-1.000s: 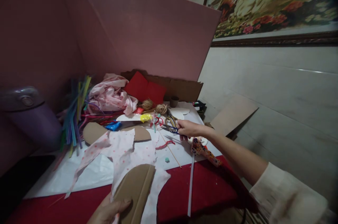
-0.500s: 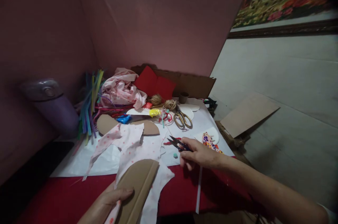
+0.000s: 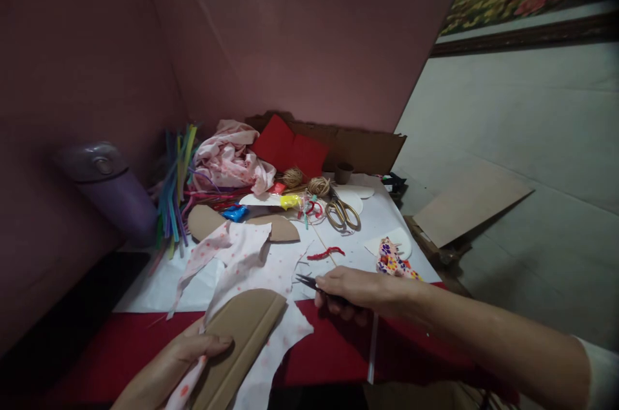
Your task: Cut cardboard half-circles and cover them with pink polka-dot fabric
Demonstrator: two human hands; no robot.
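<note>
My left hand [image 3: 186, 353], low in the view, grips a rounded piece of brown cardboard [image 3: 244, 332] with the thumb on top. Pale fabric with pinkish dots [image 3: 251, 265] lies under the cardboard and spreads beyond it over the table. To the right, my right hand [image 3: 351, 291] is closed around small black thread snips [image 3: 309, 281]. Their blades point left toward the fabric and stand apart from it, nearly together. A red twisted strip [image 3: 326, 254] lies just beyond the snips.
Brass-handled scissors [image 3: 342, 213], twine balls [image 3: 318, 187] and crumpled dotted cloth [image 3: 232, 155] lie farther back. Pipe cleaners [image 3: 176, 184] and a purple bottle [image 3: 113, 197] stand left. Flowered fabric [image 3: 391, 258] lies right. A thin white stick [image 3: 373, 349] juts over the front edge.
The snips' blades have come closer together, and my right hand has turned and lowered slightly. My left hand still holds the cardboard and fabric, now a little farther left. The view has shifted slightly.
</note>
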